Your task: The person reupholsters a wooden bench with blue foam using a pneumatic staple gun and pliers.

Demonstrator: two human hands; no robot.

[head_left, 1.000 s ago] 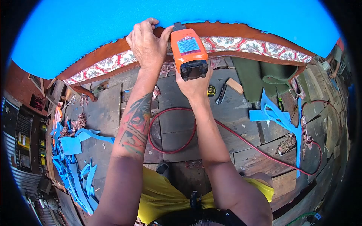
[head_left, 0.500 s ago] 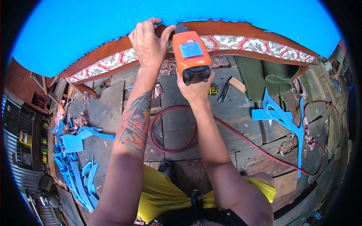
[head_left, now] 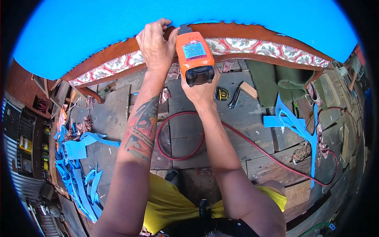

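An orange power tool [head_left: 194,53], apparently a stapler, is held in my right hand [head_left: 201,89]; its body hides most of my fingers. Its dark nose meets the edge of the blue foam [head_left: 189,11], at the curved brown wooden frame [head_left: 229,30]. Just left of the nose, my left hand [head_left: 157,47] rests at the foam's edge, fingers curled over it and thumb apart, with part of the edge between them. Floral fabric [head_left: 252,46] runs along the frame below the foam.
A red hose [head_left: 256,146] loops over the wooden floor. Near it lie a tape measure [head_left: 222,94], a knife [head_left: 235,98] and a wood block [head_left: 248,90]. Blue foam scraps [head_left: 79,177] are piled left, with more strips [head_left: 294,120] right, beside green material [head_left: 262,79].
The orange tool and my right hand have shifted slightly left along the foam's edge, nearer my left thumb. My left hand has barely moved.
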